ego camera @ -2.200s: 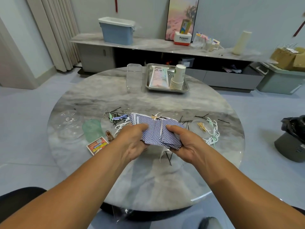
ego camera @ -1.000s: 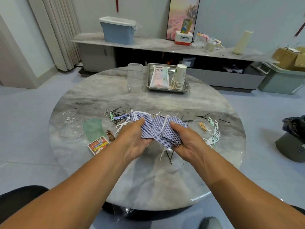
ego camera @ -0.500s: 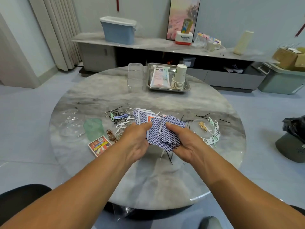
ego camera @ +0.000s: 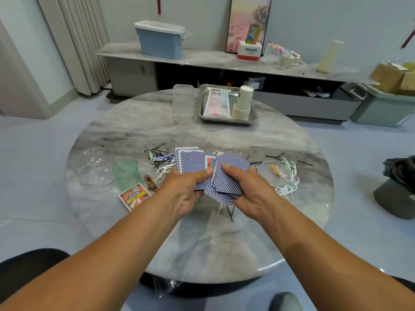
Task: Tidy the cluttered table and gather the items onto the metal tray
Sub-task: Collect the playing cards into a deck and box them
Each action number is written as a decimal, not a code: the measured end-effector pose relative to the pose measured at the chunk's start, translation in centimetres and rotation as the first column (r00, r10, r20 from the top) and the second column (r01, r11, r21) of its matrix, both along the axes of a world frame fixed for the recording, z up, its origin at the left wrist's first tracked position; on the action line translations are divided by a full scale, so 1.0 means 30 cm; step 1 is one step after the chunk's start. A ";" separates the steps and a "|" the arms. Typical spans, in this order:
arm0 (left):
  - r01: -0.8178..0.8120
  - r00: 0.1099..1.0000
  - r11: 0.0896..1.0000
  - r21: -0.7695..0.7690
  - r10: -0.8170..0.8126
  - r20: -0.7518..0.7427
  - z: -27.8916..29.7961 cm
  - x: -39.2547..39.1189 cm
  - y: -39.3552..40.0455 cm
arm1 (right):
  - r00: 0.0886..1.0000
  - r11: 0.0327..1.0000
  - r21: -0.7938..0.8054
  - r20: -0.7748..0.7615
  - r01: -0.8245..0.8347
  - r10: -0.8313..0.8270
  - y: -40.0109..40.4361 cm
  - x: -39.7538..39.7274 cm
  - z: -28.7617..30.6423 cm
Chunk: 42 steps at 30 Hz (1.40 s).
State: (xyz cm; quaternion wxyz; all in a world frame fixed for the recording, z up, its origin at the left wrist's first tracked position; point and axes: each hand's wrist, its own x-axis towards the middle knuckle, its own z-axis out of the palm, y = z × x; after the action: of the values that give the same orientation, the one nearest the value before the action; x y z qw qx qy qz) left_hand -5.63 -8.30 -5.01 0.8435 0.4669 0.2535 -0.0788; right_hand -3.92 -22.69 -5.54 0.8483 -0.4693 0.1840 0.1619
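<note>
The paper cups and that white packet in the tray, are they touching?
Cannot tell. In the head view the paper cups stand right beside the white packet; no gap or contact shows plainly.

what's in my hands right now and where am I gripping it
Both the left hand and right hand hold the playing cards, pinching the loose spread by its near edges.

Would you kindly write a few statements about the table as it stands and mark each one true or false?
1. Both hands hold playing cards. True: the left hand and right hand each grip part of the pile.
2. The metal tray holds a stack of paper cups. True.
3. The green cup stands on the tray. False: it stands on the table, left of the cards.
4. The clear plastic box lies inside the tray. False: it sits beside the tray, on its left.
5. The card box lies near the green cup. True.
</note>
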 end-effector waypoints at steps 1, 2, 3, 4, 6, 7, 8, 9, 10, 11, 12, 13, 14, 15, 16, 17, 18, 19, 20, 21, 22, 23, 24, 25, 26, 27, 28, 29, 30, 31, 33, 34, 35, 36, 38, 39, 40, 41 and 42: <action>0.007 1.000 1.000 -0.013 -0.007 -0.007 -0.002 -0.001 -0.002 | 1.000 1.000 -0.014 0.007 0.006 -0.006 -0.001 0.002 0.001; 0.009 1.000 1.000 -0.024 -0.009 -0.014 -0.004 0.000 -0.001 | 1.000 0.999 -0.029 0.013 0.025 -0.025 -0.004 0.007 0.002; 0.004 1.000 0.999 -0.031 -0.005 -0.021 -0.004 0.003 0.003 | 0.998 0.998 -0.040 0.013 0.054 -0.053 -0.010 0.013 0.002; -0.006 1.000 1.000 -0.031 0.006 -0.026 -0.005 0.008 0.011 | 0.996 0.995 -0.042 0.004 0.089 -0.089 -0.016 0.020 0.002; -0.039 0.999 0.999 -0.002 0.039 -0.032 -0.012 0.021 0.030 | 0.987 0.987 -0.037 -0.025 0.156 -0.157 -0.029 0.031 0.000; -0.056 0.998 0.998 0.023 0.057 -0.034 -0.016 0.025 0.038 | 0.982 0.982 -0.040 -0.035 0.183 -0.185 -0.035 0.037 0.000; -0.065 0.997 0.997 0.049 0.067 -0.036 -0.019 0.027 0.043 | 0.978 0.978 -0.042 -0.039 0.203 -0.204 -0.039 0.040 0.000; -0.069 0.997 0.995 0.067 0.072 -0.039 -0.023 0.027 0.046 | 0.976 0.976 -0.042 -0.041 0.214 -0.215 -0.042 0.042 0.002; -0.072 0.996 0.995 0.076 0.075 -0.042 -0.027 0.027 0.048 | 0.976 0.976 -0.043 -0.042 0.214 -0.216 -0.042 0.041 0.004; -0.080 0.995 0.995 0.068 0.083 -0.048 -0.029 0.028 0.048 | 0.979 0.979 -0.045 -0.045 0.199 -0.201 -0.040 0.037 0.007; -0.090 0.994 0.995 0.047 0.092 -0.056 -0.028 0.029 0.047 | 0.984 0.984 -0.048 -0.051 0.169 -0.172 -0.035 0.031 0.009; -0.098 0.993 0.995 0.019 0.099 -0.063 -0.025 0.030 0.045 | 0.989 0.990 -0.048 -0.061 0.131 -0.134 -0.029 0.023 0.011; -0.099 0.993 0.995 -0.003 0.098 -0.067 -0.022 0.032 0.042 | 0.993 0.995 -0.043 -0.071 0.094 -0.097 -0.023 0.015 0.011; -0.091 0.994 0.996 -0.018 0.090 -0.070 -0.016 0.033 0.039 | 0.995 0.997 -0.035 -0.076 0.065 -0.067 -0.018 0.009 0.013; -0.072 0.995 0.997 -0.023 0.070 -0.072 -0.010 0.032 0.035 | 0.996 0.999 -0.024 -0.076 0.041 -0.043 -0.014 0.005 0.014; -0.044 0.997 0.999 -0.019 0.042 -0.070 -0.005 0.030 0.032 | 0.997 1.000 -0.009 -0.074 0.021 -0.021 -0.012 0.003 0.017; -0.005 0.998 1.000 -0.003 0.005 -0.059 -0.003 0.027 0.028 | 0.997 1.000 0.008 -0.075 0.001 0.000 -0.011 0.002 0.021; 0.036 0.998 0.999 0.019 -0.035 -0.042 0.000 0.021 0.024 | 0.997 1.000 0.023 -0.076 -0.020 0.021 -0.012 0.002 0.025; 0.074 0.997 0.996 0.040 -0.073 -0.027 0.005 0.013 0.019 | 0.996 0.999 0.032 -0.074 -0.042 0.045 -0.013 0.002 0.029; 0.101 0.995 0.994 0.044 -0.101 -0.017 0.009 0.005 0.015 | 0.995 0.997 0.035 -0.070 -0.066 0.069 -0.012 0.002 0.030; 0.122 0.992 0.992 0.031 -0.122 -0.014 0.010 -0.001 0.011 | 0.993 0.995 0.030 -0.066 -0.091 0.093 -0.011 0.002 0.028; 0.143 0.990 0.990 0.008 -0.142 -0.017 0.013 -0.006 0.006 | 0.991 0.993 0.022 -0.067 -0.116 0.117 -0.009 0.000 0.025; 0.166 0.986 0.986 -0.013 -0.167 -0.026 0.021 -0.009 0.003 | 0.988 0.990 0.009 -0.072 -0.139 0.139 -0.007 -0.001 0.022; 0.194 0.980 0.980 -0.038 -0.196 -0.037 0.032 -0.012 0.000 | 0.985 0.988 -0.006 -0.081 -0.155 0.154 -0.005 -0.003 0.019; 0.211 0.976 0.975 -0.071 -0.215 -0.041 0.039 -0.012 0.000 | 0.983 0.987 -0.020 -0.092 -0.162 0.160 -0.005 -0.003 0.016; 0.212 0.975 0.972 -0.104 -0.217 -0.043 0.042 -0.008 0.001 | 0.983 0.987 -0.031 -0.102 -0.155 0.151 -0.008 0.000 0.016; 0.196 0.978 0.974 -0.117 -0.203 -0.046 0.045 -0.004 0.003 | 0.985 0.990 -0.038 -0.112 -0.135 0.130 -0.012 0.005 0.016; 0.181 0.982 0.978 -0.106 -0.186 -0.043 0.047 -0.002 0.007 | 0.988 0.993 -0.044 -0.119 -0.109 0.103 -0.016 0.012 0.017; 0.170 0.984 0.983 -0.076 -0.173 -0.035 0.047 -0.001 0.010 | 0.989 0.995 -0.047 -0.124 -0.086 0.080 -0.021 0.018 0.018; 0.168 0.985 0.985 -0.038 -0.169 -0.024 0.046 -0.001 0.013 | 0.990 0.997 -0.044 -0.128 -0.071 0.064 -0.024 0.022 0.020; 0.156 0.988 0.987 0.031 -0.156 -0.006 0.034 0.001 0.017 | 0.989 0.998 -0.023 -0.136 -0.061 0.057 -0.026 0.025 0.021; 0.144 0.990 0.989 0.043 -0.144 0.002 0.026 0.003 0.018 | 0.988 0.997 -0.013 -0.138 -0.071 0.068 -0.026 0.022 0.020; 0.129 0.992 0.990 0.055 -0.129 0.009 0.020 0.002 0.018 | 0.987 0.996 -0.008 -0.137 -0.086 0.084 -0.025 0.019 0.019; 0.113 0.993 0.991 0.071 -0.114 0.010 0.018 0.001 0.017 | 0.986 0.995 -0.006 -0.133 -0.098 0.096 -0.023 0.015 0.017; 0.079 0.997 0.994 0.072 -0.080 0.010 0.014 0.001 0.016 | 0.989 0.996 -0.011 -0.117 -0.092 0.090 -0.019 0.012 0.015; 0.056 0.998 0.997 0.051 -0.056 0.005 0.011 0.003 0.015 | 0.992 0.997 -0.019 -0.108 -0.072 0.069 -0.018 0.015 0.015; 0.031 1.000 0.999 0.028 -0.031 -0.003 0.009 0.007 0.015 | 0.994 0.999 -0.026 -0.102 -0.045 0.042 -0.020 0.017 0.015; 0.010 1.000 1.000 0.012 -0.010 -0.010 0.009 0.011 0.016 | 0.995 0.999 -0.030 -0.098 -0.014 0.011 -0.024 0.021 0.014; -0.007 1.000 1.000 0.013 0.007 -0.015 0.007 0.016 0.020 | 0.995 0.999 -0.031 -0.097 0.020 -0.023 -0.030 0.025 0.013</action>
State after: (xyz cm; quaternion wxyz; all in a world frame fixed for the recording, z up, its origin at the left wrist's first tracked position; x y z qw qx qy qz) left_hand -5.14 -7.71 -4.81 0.8388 0.4709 0.2619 -0.0777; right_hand -3.18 -23.60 -5.15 0.8330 -0.4714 0.2324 0.1727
